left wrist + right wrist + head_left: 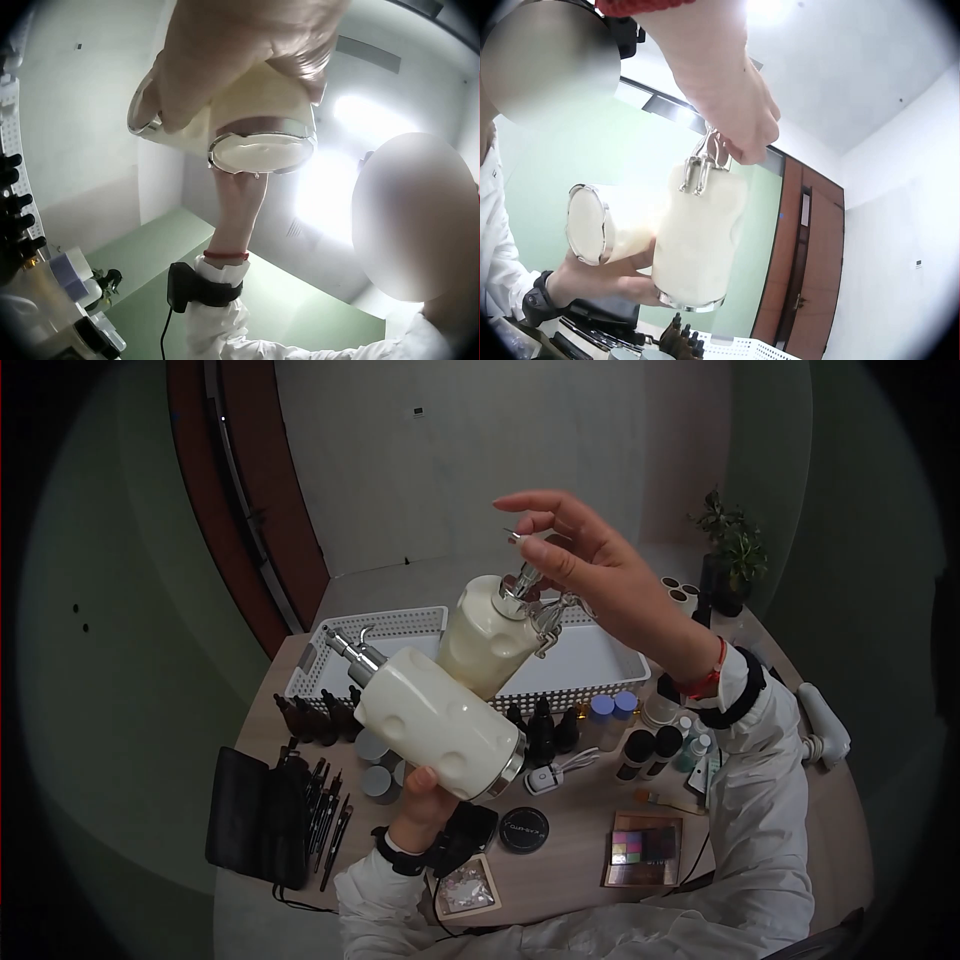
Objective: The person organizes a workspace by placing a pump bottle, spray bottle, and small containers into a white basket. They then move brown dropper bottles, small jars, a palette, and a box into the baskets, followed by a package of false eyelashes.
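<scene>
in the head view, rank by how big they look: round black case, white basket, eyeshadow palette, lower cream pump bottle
1. white basket
2. lower cream pump bottle
3. eyeshadow palette
4. round black case

We see brown dropper bottles (310, 721) standing in front of a white perforated basket (574, 690). To their left lies an open black case (258, 815) beside makeup brushes (326, 810), and on the right side an eyeshadow palette (642, 848) lies near a round black compact (524, 829).
</scene>
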A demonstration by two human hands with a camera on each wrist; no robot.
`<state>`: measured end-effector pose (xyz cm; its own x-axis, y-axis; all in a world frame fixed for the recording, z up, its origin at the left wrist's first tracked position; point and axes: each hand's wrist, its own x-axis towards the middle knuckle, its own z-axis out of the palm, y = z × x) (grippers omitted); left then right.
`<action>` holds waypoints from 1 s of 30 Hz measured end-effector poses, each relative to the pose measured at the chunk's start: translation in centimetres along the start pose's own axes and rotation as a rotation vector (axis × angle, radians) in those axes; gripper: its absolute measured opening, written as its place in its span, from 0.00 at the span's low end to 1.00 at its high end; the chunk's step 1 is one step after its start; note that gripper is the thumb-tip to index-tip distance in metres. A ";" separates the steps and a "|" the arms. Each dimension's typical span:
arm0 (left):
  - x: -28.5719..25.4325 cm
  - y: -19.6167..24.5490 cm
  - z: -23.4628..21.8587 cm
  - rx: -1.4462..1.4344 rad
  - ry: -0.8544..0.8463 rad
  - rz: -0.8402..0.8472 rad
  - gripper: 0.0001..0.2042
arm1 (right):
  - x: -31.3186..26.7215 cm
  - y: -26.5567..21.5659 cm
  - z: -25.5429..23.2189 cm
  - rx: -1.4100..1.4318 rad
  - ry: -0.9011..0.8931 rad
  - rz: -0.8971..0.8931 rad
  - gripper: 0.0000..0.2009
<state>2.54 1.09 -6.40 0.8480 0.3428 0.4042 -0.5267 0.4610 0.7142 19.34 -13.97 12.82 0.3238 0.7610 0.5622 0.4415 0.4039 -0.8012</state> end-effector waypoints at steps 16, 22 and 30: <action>0.6 0.1 0.6 -0.043 0.001 -0.122 0.48 | 0.8 2.7 0.4 -0.032 -0.191 -0.040 0.32; 0.7 1.6 3.1 -0.008 -0.006 -0.229 0.50 | 1.0 3.7 0.3 -0.106 -0.019 -0.027 0.27; -0.3 3.9 5.7 0.056 -0.010 -0.197 0.60 | 5.1 9.1 -8.2 -0.354 0.341 0.245 0.31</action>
<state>0.62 -1.89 -0.47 0.9352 0.2416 0.2590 -0.3465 0.4721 0.8106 31.84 -10.57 10.11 0.6792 0.5798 0.4500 0.5548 -0.0043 -0.8319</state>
